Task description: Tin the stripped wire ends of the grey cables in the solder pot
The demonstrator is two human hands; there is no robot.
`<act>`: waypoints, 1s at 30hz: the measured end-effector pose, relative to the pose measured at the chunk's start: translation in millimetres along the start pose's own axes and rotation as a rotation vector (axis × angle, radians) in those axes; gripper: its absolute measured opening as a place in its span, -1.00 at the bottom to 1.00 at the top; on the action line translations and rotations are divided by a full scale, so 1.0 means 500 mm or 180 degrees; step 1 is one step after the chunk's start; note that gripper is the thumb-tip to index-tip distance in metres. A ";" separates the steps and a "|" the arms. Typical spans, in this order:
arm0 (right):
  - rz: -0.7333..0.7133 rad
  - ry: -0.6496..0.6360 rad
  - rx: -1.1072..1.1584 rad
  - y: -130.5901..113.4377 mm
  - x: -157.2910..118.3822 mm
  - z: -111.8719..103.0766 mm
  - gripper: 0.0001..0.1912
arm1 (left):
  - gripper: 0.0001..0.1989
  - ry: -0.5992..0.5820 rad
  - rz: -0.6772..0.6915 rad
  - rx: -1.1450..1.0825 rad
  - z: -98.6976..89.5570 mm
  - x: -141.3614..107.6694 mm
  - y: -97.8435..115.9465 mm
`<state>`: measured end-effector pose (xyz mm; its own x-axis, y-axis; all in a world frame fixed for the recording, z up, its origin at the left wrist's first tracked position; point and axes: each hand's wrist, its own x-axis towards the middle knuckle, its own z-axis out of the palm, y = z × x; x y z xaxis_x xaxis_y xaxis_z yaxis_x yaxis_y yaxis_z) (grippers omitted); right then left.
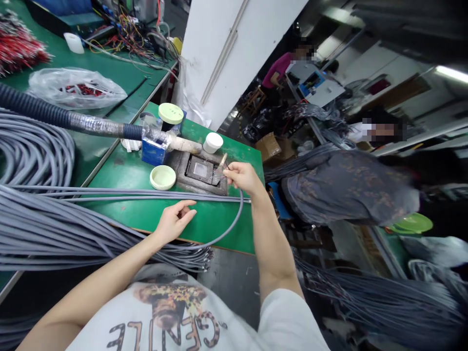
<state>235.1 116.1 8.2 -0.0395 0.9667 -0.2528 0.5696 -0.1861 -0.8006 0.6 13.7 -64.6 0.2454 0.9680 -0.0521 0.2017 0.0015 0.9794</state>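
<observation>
My right hand (241,176) pinches the end of a grey cable (238,214), which curves down and back to the left. Thin wires at that end reach over the right side of a grey metal pot (203,170) with a shiny square in its middle. My left hand (176,220) hovers near the table's front edge with fingers apart and nothing in them. Just beyond it, several straight grey cables (146,193) lie across the green table (219,222). A pale round dish (163,177) sits left of the pot, and a white jar (212,142) stands behind it.
A ribbed black hose (40,105) comes in from the left to a blue box (153,152). Thick grey cable bundles (47,229) fill the left. Behind are a plastic bag (76,88) and tangled wires (135,44). Other people are at the right, one in a dark patterned top (347,187).
</observation>
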 end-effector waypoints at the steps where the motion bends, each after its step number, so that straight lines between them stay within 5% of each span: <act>1: 0.0011 0.0029 0.0224 -0.003 -0.027 -0.009 -0.74 | -0.71 -0.0032 0.0026 0.0032 0.000 0.001 0.000; 4: 0.0043 0.0226 0.0435 -0.004 -0.126 -0.033 -0.69 | -0.72 -0.0169 0.0323 0.0387 -0.002 0.008 0.003; 8: 0.0414 0.0307 0.0091 0.042 -0.303 -0.061 -0.66 | -0.76 -0.0320 0.1230 0.1540 -0.016 0.036 0.015; 12: 0.1689 0.0534 -0.1074 0.148 -0.468 -0.074 -0.69 | -0.79 -0.0528 0.1481 0.2787 -0.023 0.075 0.021; 15: 0.2298 0.0736 -0.1633 0.206 -0.528 -0.065 -0.72 | -0.83 -0.0649 0.1482 0.3354 -0.013 0.098 0.017; 20: 0.1633 0.1290 -0.0557 0.179 -0.498 -0.009 -0.68 | -0.85 -0.0758 0.1554 0.3691 0.008 0.117 0.015; 22: 0.1212 0.0922 0.0462 0.148 -0.452 0.037 -0.60 | -0.85 -0.0749 0.1553 0.3667 0.010 0.115 0.025; 24: 0.0917 0.0084 0.1423 0.123 -0.397 0.089 -0.53 | -0.86 -0.0657 0.1545 0.3504 0.009 0.103 0.042; 26: 0.0789 -0.0055 0.2286 0.111 -0.339 0.130 -0.44 | -0.86 -0.0593 0.1590 0.3170 0.006 0.078 0.063; 30: 0.0347 0.1690 0.3472 0.108 -0.265 0.133 -0.47 | -0.86 -0.0893 0.1709 0.2265 -0.008 -0.006 0.097</act>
<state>216.4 -33.7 -37.6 0.4516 0.8409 -0.2982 -0.4500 -0.0740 -0.8900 6.0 11.9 -16.4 0.6754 0.6984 0.2369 0.5054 -0.6723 0.5409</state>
